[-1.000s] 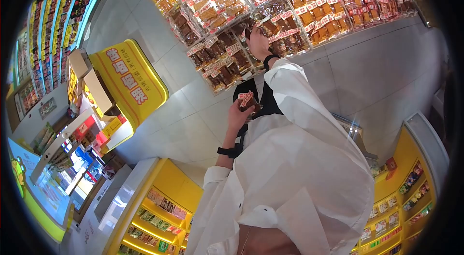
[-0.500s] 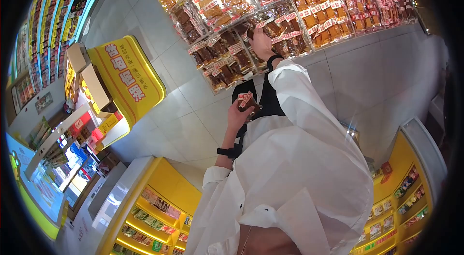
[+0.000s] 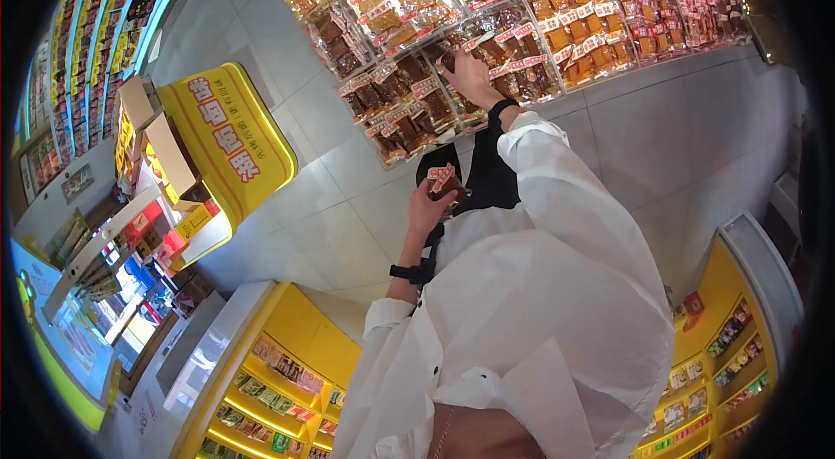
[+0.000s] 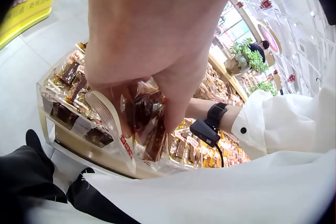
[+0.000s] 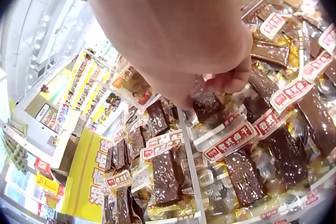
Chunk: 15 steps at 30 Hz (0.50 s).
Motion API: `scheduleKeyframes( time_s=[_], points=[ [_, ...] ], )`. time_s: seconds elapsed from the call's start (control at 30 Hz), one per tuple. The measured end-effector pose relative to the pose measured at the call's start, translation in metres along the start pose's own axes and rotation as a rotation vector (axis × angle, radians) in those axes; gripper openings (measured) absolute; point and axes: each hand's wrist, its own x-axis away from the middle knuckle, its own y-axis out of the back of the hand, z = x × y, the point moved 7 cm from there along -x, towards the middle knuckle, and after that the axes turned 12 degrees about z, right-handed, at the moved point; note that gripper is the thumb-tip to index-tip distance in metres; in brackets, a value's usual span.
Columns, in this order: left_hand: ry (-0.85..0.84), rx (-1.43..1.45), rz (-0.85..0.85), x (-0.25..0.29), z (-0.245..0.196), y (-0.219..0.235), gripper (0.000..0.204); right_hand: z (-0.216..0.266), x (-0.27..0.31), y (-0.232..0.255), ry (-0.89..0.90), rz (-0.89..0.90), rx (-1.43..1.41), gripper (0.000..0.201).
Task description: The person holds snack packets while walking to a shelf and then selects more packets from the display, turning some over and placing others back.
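Note:
The left hand [image 3: 426,207] grips several clear packets of dark brown snack pieces [image 3: 444,185] close to the body. In the left wrist view, fingers and thumb curl round those packets [image 4: 149,113], with a white and red label strip hanging below. The right hand [image 3: 470,76] is down over a bin of dark brown packets on the display. From the right wrist, its fingertips are curled at one dark packet [image 5: 207,103] beside a clear divider [image 5: 192,166]; the palm hides part of that contact. Packets with red and white labels [image 5: 231,141] lie around it.
More bins of orange and brown packets [image 3: 578,20] stretch along the display. A yellow sign stand [image 3: 230,124] with open cardboard boxes [image 3: 170,155] stands at left. Yellow shelves [image 3: 283,363] are behind, and tiled floor [image 3: 348,163] lies between.
The view has shifted slightly over the display. The right hand has drawn back a little toward the near edge and its wrist has moved right. The left hand keeps its packets in place.

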Motion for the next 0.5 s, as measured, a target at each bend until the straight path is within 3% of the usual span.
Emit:
scheduleKeyframes(
  time_s=[0.17,0.33,0.4,0.47,0.5],
  points=[
    [0.021,0.001,0.018,0.0,0.002,-0.005,0.043,-0.027,-0.024,-0.044,0.004,-0.049,-0.065,0.046],
    [0.001,0.037,0.012,0.006,-0.018,-0.002,0.04,-0.034,-0.023,-0.047,0.028,-0.112,-0.202,0.036],
    [0.003,0.032,0.011,0.005,-0.016,-0.001,0.04,-0.04,-0.014,-0.04,0.02,-0.227,-0.333,0.031],
    [0.003,0.026,0.008,0.004,-0.01,0.001,0.039,-0.048,-0.004,-0.035,-0.059,-0.194,-0.338,0.029],
    [-0.029,0.034,0.003,0.003,-0.011,0.001,0.039,-0.053,0.008,-0.021,-0.05,-0.372,-0.333,0.03]
  ],
)
